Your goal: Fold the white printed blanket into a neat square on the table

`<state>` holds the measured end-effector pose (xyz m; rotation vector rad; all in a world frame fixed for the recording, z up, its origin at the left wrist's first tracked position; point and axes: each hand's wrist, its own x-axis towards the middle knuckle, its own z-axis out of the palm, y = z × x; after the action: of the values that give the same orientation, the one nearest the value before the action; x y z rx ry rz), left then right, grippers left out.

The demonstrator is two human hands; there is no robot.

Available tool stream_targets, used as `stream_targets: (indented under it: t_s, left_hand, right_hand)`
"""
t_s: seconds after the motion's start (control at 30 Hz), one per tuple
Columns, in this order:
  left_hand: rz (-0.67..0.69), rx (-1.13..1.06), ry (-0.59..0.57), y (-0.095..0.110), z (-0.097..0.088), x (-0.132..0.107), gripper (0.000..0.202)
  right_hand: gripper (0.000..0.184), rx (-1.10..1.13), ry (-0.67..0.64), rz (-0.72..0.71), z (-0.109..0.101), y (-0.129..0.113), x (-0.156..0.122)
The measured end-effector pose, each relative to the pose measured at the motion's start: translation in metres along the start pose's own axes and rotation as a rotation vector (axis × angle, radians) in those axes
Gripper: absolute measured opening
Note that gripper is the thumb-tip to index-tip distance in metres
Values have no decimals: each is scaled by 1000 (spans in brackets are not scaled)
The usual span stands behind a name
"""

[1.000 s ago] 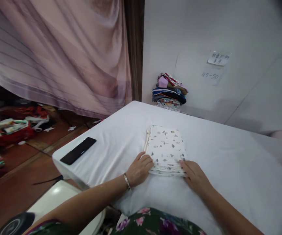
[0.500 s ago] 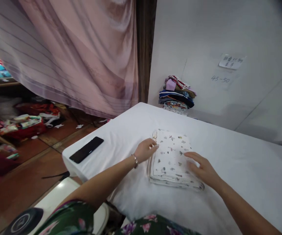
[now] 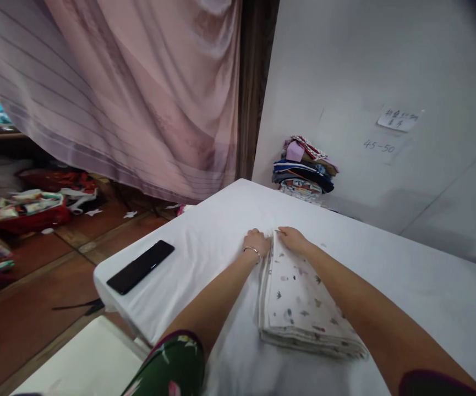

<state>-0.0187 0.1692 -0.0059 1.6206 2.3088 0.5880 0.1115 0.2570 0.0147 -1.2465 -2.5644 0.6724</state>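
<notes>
A folded white cloth (image 3: 299, 302) printed with small grey and coloured motifs lies in several layers on the white-covered table. At its far left corner, my left hand (image 3: 257, 242) is closed on the edge, with a bracelet at the wrist; the fingertips are partly hidden. My right hand (image 3: 293, 240) reaches across the cloth and pinches its far edge, close beside the left. My right forearm covers part of the cloth's right side.
A black phone (image 3: 141, 267) lies on the table (image 3: 419, 308) near the left edge. Folded clothes (image 3: 304, 170) are stacked beyond the far edge by the wall. A pink curtain (image 3: 167, 99) hangs behind, and a white seat-like surface (image 3: 85, 357) stands at lower left.
Both hands have moved to the cloth's far end, the right one swinging over from the right side. The cloth appears lower and slightly right in view, and the camera view has shifted.
</notes>
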Motion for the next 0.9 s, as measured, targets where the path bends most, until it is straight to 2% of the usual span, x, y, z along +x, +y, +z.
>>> stream_targets:
  t_s: [0.07, 0.13, 0.27, 0.37, 0.43, 0.53, 0.6, 0.7, 0.8, 0.9]
  left_hand:
    - [30, 37, -19, 2, 3, 5, 40]
    - [17, -23, -6, 2, 8, 10, 34]
    - [-86, -371, -45, -3, 15, 18, 18]
    - [-156, -583, -64, -5, 17, 23, 11]
    - [-186, -612, -52, -4, 17, 25, 12]
    - [-176, -594, -16, -2, 15, 25, 18]
    - [-153, -567, -21, -1, 13, 26, 28]
    - [-152, -561, -108, -2, 12, 29, 42]
    - [-180, -598, -167, -3, 10, 36, 42]
    - [-170, -654, -174, 1, 7, 41, 37]
  right_hand:
    - [30, 1, -42, 23, 5, 1, 11]
    - [31, 19, -59, 33, 7, 3, 16]
    - [36, 116, -63, 23, -2, 9, 14]
    - [31, 344, -97, -2, -12, 15, 9]
    - [28, 513, -157, -18, -18, 19, 9]
    - [27, 651, -263, -21, -24, 20, 13]
    - [26, 679, -317, -12, -26, 18, 17]
    - [23, 652, -344, 10, -25, 14, 20]
    - [22, 637, -348, 21, -27, 9, 19]
    - [25, 703, -396, 33, -36, 6, 16]
